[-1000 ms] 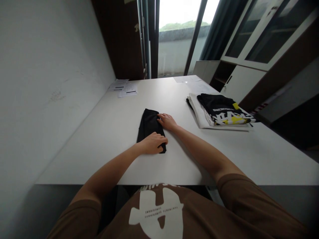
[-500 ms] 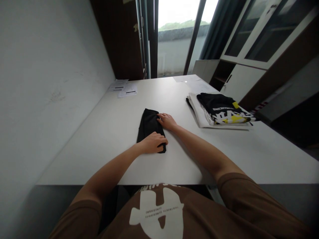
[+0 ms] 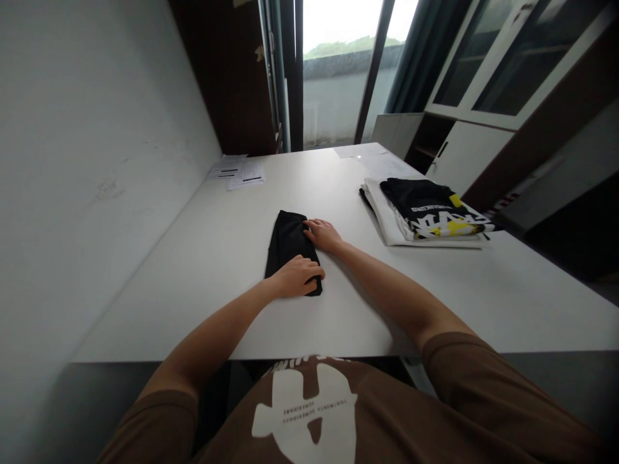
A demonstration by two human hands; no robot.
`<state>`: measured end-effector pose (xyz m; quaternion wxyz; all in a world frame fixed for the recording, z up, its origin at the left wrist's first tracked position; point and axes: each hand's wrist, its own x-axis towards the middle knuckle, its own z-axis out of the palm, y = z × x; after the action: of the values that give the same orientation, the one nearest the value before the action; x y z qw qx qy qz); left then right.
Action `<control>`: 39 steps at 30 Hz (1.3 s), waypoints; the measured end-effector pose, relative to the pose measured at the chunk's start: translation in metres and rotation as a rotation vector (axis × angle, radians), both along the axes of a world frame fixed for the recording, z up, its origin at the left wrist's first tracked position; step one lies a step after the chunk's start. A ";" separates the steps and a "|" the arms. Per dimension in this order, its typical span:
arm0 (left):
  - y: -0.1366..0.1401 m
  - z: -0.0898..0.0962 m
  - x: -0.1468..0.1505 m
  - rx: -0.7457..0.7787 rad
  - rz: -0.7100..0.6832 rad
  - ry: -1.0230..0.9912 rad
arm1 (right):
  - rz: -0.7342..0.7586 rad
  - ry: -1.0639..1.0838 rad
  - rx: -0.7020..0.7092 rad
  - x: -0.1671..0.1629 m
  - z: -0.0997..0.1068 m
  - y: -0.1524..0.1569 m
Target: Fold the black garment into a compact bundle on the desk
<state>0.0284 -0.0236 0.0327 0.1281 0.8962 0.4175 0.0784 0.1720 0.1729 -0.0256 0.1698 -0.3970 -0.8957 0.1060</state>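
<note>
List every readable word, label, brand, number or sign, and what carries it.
None reads with certainty.
Black garment: bold white lettering, distorted by folds; smaller line blurred.
Brown shirt: upside-down print, small lines too blurred.
Papers at left: print too small.
Black cloth: no text visible.

The head camera looks forward and down — near the table (image 3: 309, 328), facing windows (image 3: 336, 90).
</note>
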 end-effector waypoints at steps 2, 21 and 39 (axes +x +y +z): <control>0.000 0.000 0.000 0.002 0.000 0.004 | -0.003 0.000 -0.004 0.000 0.001 -0.001; 0.000 0.001 0.000 -0.012 0.002 -0.022 | -0.001 0.003 0.000 -0.001 0.000 0.001; 0.000 0.001 0.001 -0.010 0.010 -0.016 | -0.002 -0.001 -0.009 -0.001 0.002 -0.001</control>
<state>0.0291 -0.0234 0.0334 0.1354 0.8927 0.4215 0.0840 0.1706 0.1723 -0.0234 0.1675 -0.3987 -0.8950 0.1095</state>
